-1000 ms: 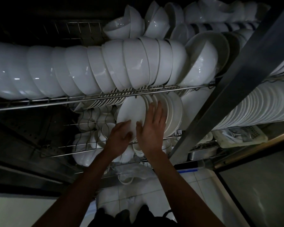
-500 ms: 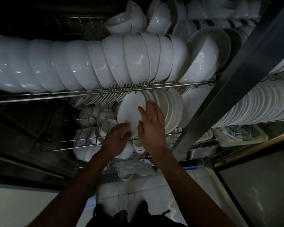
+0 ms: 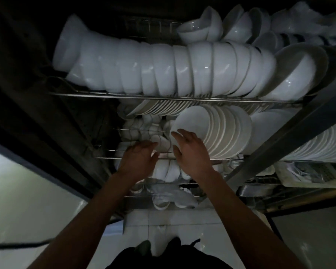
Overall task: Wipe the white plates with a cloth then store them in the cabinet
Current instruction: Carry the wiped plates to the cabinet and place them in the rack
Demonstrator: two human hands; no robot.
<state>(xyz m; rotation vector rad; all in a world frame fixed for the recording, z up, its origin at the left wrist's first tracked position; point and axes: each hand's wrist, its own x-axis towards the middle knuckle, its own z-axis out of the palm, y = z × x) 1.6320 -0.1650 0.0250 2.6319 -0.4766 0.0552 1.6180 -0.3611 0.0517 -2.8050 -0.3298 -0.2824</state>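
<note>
Bowls (image 3: 182, 68) on rack above plates (image 3: 221, 131).

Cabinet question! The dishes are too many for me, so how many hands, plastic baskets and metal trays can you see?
Hands: 2 (left hand, right hand)
White plastic basket: 1
Metal tray: 1
Total: 4

Dim and underexposed, black toward twelve and nine o'clock, small glints on the white bowls (image 3: 163, 68), soft motion blur throughout, wide-angle bending at the edges.
</note>
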